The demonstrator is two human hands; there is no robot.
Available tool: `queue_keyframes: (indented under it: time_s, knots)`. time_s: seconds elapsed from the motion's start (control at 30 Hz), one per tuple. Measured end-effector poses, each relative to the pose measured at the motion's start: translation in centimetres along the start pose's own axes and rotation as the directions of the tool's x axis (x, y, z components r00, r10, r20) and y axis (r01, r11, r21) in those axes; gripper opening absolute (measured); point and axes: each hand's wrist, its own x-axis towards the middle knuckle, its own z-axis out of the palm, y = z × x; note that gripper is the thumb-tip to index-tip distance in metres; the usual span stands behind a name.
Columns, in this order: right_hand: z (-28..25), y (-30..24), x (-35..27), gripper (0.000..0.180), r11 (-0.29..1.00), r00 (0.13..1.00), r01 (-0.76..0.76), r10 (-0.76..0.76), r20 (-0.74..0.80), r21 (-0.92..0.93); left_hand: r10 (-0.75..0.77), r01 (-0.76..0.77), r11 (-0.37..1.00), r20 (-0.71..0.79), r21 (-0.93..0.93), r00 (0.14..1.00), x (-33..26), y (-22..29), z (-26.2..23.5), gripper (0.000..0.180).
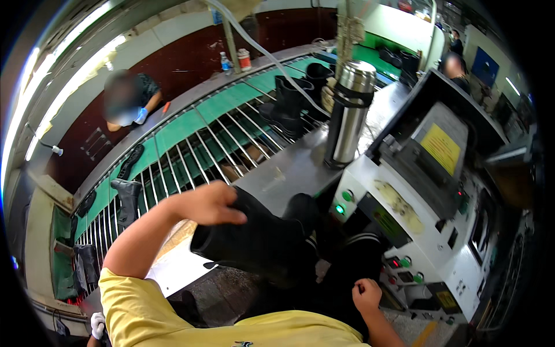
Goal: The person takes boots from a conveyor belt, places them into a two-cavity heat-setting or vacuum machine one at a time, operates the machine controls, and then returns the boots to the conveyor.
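So a tall black rubber boot is being held up over the front edge of the steel desk, lying nearly on its side, with the open top pointing down-left and the foot end up toward the machine. The left hand is wrapped over the upper shaft close to the opening, thumb laid along the top. The right hand sits lower, curled into a loose fist at the dark mass under the boot's foot end; whether anything is actually pinched in it can't be told from here.

Handling-wise, the boot looks like moulded rubber: the shaft is probably floppy and could fold if gripped mid-length, while the sole and heel should be stiff. Some weight is to be expected, mostly down at the foot. The surface looks smooth and slightly shiny, so a bit of slip should be counted on. Not fragile at all, by the look of it. Best grabbed at the rim of the opening or around the ankle, with the sole supported from below.

Right of it stands the white control panel with green and red buttons, and a steel thermos stands on the desk behind. More black boots are riding the green conveyor.
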Motion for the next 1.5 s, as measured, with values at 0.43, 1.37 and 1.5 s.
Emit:
queue_keyframes:
  time_s: [0.43,1.37,1.5]
  knots:
    - [3.8,-6.1,7.7,0.061,0.718,0.967,0.002,-0.178,0.18,0.696,0.38,-0.413,0.902,-0.222,-0.127,0.898,4.2,11.9,9.4,0.017]
    - [5.3,-17.0,7.4,0.049,0.246,0.975,-0.009,-0.215,0.063,0.969,-0.135,-0.474,0.757,-0.818,-0.449,0.559,-1.9,5.4,22.4,0.045]
    - [-1.1,-16.8,12.6,0.066,0.182,0.917,-0.198,-0.314,0.247,0.963,-0.188,-0.577,0.66,-0.849,-0.481,0.493,-1.1,6.5,23.5,0.043]
